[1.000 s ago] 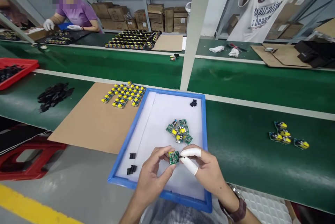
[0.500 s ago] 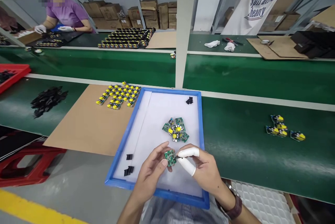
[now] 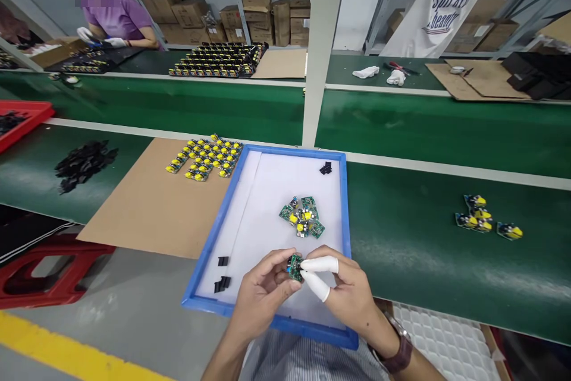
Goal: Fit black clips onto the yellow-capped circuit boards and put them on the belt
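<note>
My left hand (image 3: 263, 289) grips a small green circuit board (image 3: 295, 268) by its edges, above the near part of a blue-framed white tray (image 3: 250, 208). White finger cots cover the thumb and index finger of my right hand (image 3: 341, 283). Those two fingertips are pinched close together against the board's right side; what lies between them is too small to make out. Just beyond my hands is a loose pile of circuit boards (image 3: 303, 216), some with yellow parts. Small black pieces (image 3: 222, 283) lie at the tray's left, with more black pieces (image 3: 326, 168) at its far right corner.
Rows of boards with yellow tops (image 3: 205, 158) stand on brown cardboard (image 3: 129, 202). Left of it is a heap of black pieces (image 3: 84, 164) and a red bin (image 3: 27, 122). Several boards (image 3: 477, 217) sit rightward. A grey post (image 3: 323, 54) rises behind the tray. Two people are across the line.
The circuit board has been tilted more upright between my hands, and my right fingertips have moved in against it. The view has shifted slightly.
</note>
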Motion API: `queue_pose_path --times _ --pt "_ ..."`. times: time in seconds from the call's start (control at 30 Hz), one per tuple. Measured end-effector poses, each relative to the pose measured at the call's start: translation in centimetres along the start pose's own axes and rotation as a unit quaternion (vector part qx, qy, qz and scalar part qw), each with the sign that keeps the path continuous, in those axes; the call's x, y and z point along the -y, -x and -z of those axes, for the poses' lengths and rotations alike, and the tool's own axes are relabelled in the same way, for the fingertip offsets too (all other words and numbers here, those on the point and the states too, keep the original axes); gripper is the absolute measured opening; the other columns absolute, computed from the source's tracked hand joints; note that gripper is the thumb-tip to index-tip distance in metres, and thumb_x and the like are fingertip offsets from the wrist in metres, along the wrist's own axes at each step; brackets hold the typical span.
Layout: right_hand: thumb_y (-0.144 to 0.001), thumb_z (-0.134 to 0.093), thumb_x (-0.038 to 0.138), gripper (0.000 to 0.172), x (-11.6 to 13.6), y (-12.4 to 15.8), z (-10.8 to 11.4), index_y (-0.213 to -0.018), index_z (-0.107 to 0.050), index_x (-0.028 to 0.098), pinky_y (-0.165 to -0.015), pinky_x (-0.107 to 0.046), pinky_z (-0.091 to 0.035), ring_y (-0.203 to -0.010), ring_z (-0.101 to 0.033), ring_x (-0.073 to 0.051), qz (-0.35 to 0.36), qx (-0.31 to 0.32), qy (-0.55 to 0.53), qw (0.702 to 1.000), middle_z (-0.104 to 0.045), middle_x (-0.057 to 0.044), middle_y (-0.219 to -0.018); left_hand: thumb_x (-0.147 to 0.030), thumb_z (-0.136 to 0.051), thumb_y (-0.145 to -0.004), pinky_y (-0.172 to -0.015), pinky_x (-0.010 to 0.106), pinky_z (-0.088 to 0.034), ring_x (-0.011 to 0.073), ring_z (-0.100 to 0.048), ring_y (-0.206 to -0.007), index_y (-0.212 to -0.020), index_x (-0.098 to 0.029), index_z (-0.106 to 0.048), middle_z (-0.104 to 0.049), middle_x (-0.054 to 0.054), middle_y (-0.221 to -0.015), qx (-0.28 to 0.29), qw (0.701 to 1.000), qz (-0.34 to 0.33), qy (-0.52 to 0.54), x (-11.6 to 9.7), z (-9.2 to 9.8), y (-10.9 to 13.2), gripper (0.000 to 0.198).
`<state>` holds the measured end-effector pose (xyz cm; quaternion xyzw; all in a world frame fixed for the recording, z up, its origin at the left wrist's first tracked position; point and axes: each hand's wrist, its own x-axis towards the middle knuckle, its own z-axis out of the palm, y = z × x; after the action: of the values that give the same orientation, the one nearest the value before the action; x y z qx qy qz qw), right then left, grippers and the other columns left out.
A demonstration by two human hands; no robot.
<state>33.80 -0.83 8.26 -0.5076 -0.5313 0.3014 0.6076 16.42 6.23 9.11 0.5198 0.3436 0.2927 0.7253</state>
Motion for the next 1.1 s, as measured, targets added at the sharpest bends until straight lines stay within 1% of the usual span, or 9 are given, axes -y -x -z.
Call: queue_pose_path --times 0.1,0.17,0.3,0.43,0.57,0.67,0.8,0.93,1.1 --pt "-0.088 -0.063 0.003 0.036 0.5 0.0 0.4 -0.112 -0.073 0.027 -0.075 -0.032 -0.054 -0.086 -0.067 -0.019 0.024 0.034 0.033 0.999 -0.070 -0.005 -0.097 -0.018 -0.080 -0.081 -0.089 0.030 -0.058 0.0209 -0.068 -0.103 -0.120 -0.026 -0.074 -0.070 0.007 -0.113 -0.010 1.000 -0.010 -0.016 0.1 0.0 -0.1 0.040" --pt "-0.088 -0.062 0.002 0.037 1.0 -0.1 0.7 -0.113 -0.073 0.027 -0.076 -0.032 -0.053 -0.088 -0.067 -0.019 0.019 0.051 0.051 0.997 -0.070 -0.006 -0.098 -0.018 -0.080 -0.081 -0.089 0.031 -0.059 0.0217 -0.068 -0.103 -0.119 -0.026 -0.075 -0.071 0.008 -0.114 -0.011 1.000 -0.013 -0.019 0.1 0.0 -0.1 0.039" --pt "-0.087 -0.064 0.005 0.031 2.0 -0.7 1.3 -0.107 -0.075 0.026 -0.073 -0.030 -0.052 -0.083 -0.067 -0.018 -0.038 0.075 0.044 0.995 -0.071 -0.006 -0.096 -0.018 -0.082 -0.079 -0.087 0.031 -0.059 0.0227 -0.068 -0.103 -0.117 -0.025 -0.076 -0.072 0.009 -0.115 -0.010 1.000 -0.016 -0.024 0.2 -0.1 0.0 0.039" --pt "-0.085 -0.066 0.007 0.028 2.3 -1.1 1.6 -0.103 -0.076 0.026 -0.070 -0.029 -0.051 -0.078 -0.067 -0.017 -0.080 0.104 0.026 0.991 -0.072 -0.003 -0.093 -0.016 -0.083 -0.077 -0.088 0.030 -0.058 0.0208 -0.069 -0.100 -0.115 -0.026 -0.077 -0.073 0.007 -0.111 -0.004 0.999 -0.028 -0.041 0.2 -0.3 0.0 0.039" --pt "-0.085 -0.063 0.004 0.030 2.6 -1.0 1.6 -0.102 -0.075 0.025 -0.069 -0.029 -0.049 -0.077 -0.065 -0.018 -0.094 0.106 0.064 0.988 -0.069 -0.002 -0.089 -0.017 -0.083 -0.078 -0.093 0.034 -0.057 0.0229 -0.070 -0.104 -0.115 -0.026 -0.077 -0.074 0.008 -0.111 -0.003 0.997 -0.045 -0.057 0.1 -0.6 -0.2 0.039" --pt "-0.085 -0.060 0.004 0.027 3.0 -1.0 1.4 -0.098 -0.074 0.024 -0.069 -0.029 -0.047 -0.077 -0.062 -0.018 -0.087 0.101 0.102 0.986 -0.067 -0.003 -0.086 -0.017 -0.082 -0.078 -0.092 0.036 -0.058 0.0239 -0.070 -0.103 -0.116 -0.025 -0.077 -0.074 0.009 -0.110 0.000 0.997 -0.051 -0.058 0.0 -0.6 -0.3 0.038" --pt "-0.087 -0.059 0.005 0.020 3.4 -1.0 1.5 -0.090 -0.070 0.022 -0.069 -0.029 -0.047 -0.074 -0.060 -0.018 -0.077 0.114 0.127 0.982 -0.066 -0.003 -0.084 -0.018 -0.083 -0.078 -0.089 0.036 -0.059 0.0237 -0.070 -0.100 -0.115 -0.024 -0.078 -0.074 0.009 -0.110 0.003 0.998 -0.036 -0.050 0.2 -0.7 -0.4 0.038" --pt "-0.085 -0.059 0.004 0.019 3.7 -1.1 2.0 -0.081 -0.065 0.021 -0.067 -0.029 -0.045 -0.073 -0.058 -0.017 -0.080 0.125 0.158 0.976 -0.064 -0.002 -0.081 -0.021 -0.084 -0.076 -0.088 0.035 -0.059 0.0241 -0.070 -0.099 -0.113 -0.023 -0.079 -0.075 0.010 -0.109 -0.007 0.999 -0.019 -0.044 0.5 -0.8 -0.3 0.038" --pt "-0.088 -0.058 0.006 0.020 3.9 -1.3 2.5 -0.084 -0.069 0.022 -0.062 -0.027 -0.044 -0.068 -0.057 -0.016 -0.073 0.126 0.138 0.980 -0.064 -0.001 -0.079 -0.027 -0.085 -0.075 -0.083 0.031 -0.058 0.0233 -0.070 -0.096 -0.112 -0.023 -0.079 -0.075 0.009 -0.109 -0.013 0.999 0.041 -0.027 0.8 -0.8 -0.4 0.038"
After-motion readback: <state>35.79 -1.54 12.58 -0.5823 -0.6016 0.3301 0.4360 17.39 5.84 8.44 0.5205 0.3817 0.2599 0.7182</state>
